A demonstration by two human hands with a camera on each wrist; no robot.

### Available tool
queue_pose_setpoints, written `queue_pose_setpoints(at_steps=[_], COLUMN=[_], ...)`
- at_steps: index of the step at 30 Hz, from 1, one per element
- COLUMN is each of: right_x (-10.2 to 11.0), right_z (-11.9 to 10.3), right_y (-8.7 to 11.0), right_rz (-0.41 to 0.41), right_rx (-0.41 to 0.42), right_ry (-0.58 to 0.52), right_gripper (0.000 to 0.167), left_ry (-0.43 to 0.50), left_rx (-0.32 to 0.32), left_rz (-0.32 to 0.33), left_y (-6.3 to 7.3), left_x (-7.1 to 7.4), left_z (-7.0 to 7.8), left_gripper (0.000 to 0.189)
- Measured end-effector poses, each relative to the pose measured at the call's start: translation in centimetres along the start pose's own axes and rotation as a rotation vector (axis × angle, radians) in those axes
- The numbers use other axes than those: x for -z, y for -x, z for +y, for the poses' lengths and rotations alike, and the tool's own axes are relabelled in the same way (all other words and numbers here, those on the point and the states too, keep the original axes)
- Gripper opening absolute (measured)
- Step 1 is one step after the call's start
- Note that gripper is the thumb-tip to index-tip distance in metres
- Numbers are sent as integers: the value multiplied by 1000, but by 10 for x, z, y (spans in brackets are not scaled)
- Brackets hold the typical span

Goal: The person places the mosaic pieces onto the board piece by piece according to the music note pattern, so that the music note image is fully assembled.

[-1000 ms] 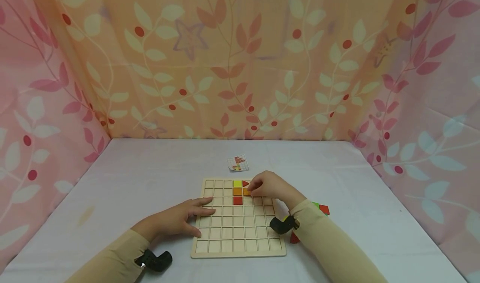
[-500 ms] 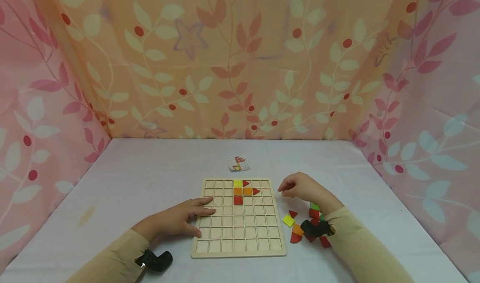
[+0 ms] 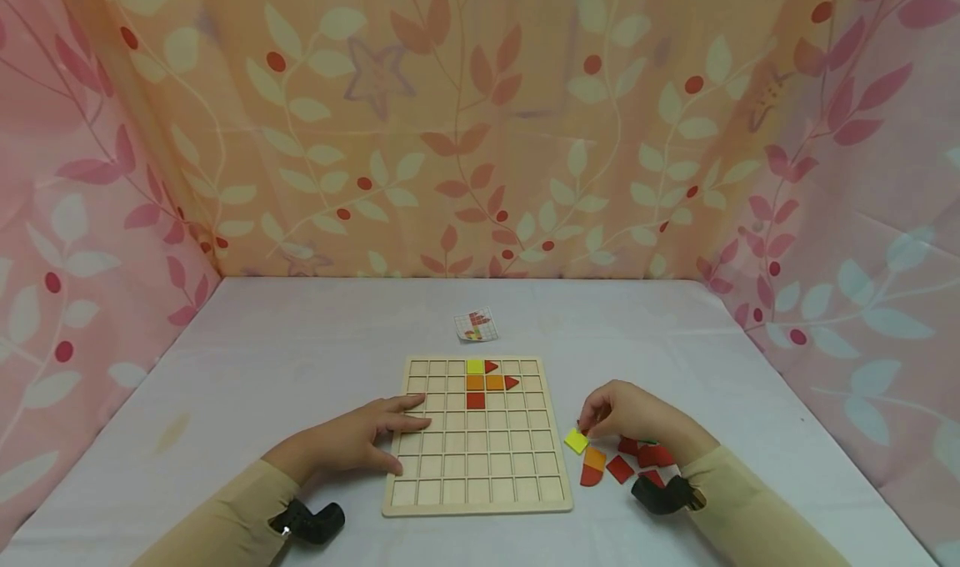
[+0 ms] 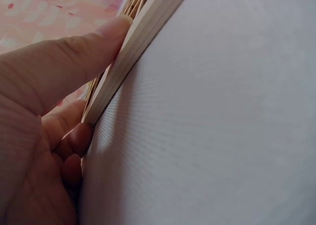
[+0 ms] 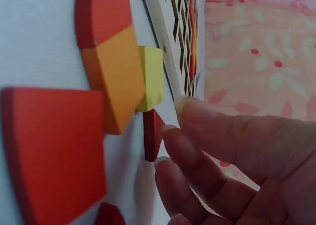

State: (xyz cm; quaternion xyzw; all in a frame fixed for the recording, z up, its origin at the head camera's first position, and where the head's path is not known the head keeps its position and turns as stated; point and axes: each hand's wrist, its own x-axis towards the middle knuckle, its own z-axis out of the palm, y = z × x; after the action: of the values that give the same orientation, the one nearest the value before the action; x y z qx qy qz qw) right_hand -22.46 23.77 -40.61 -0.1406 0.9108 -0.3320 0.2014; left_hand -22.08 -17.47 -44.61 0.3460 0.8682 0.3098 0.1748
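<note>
Beside the grid board [image 3: 477,444], touched by the outspread left hand [image 3: 360,435], red triangle [image 5: 152,136] pickup is seemingly attempted by the loose, empty right hand [image 3: 633,413], pinch probably called for next.

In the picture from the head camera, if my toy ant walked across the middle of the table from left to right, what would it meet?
First the left hand, then the wooden board, then the loose yellow square, and last the right hand.
</note>
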Motion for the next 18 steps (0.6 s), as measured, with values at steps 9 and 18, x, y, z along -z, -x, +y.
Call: queue_pose_setpoints(at_steps=[9, 18], right_x=[-2, 15], right_z=[4, 14], right_y=[9, 22], right_rz=[-61, -37], right_rx=[6, -7], right_ry=[5, 61], right_gripper=[10, 9], left_ry=[-6, -9], left_rx=[-7, -14], left_rz=[2, 1], left_y=[0, -1], left_x=[0, 1], left_z=[0, 0], left_gripper=[70, 70])
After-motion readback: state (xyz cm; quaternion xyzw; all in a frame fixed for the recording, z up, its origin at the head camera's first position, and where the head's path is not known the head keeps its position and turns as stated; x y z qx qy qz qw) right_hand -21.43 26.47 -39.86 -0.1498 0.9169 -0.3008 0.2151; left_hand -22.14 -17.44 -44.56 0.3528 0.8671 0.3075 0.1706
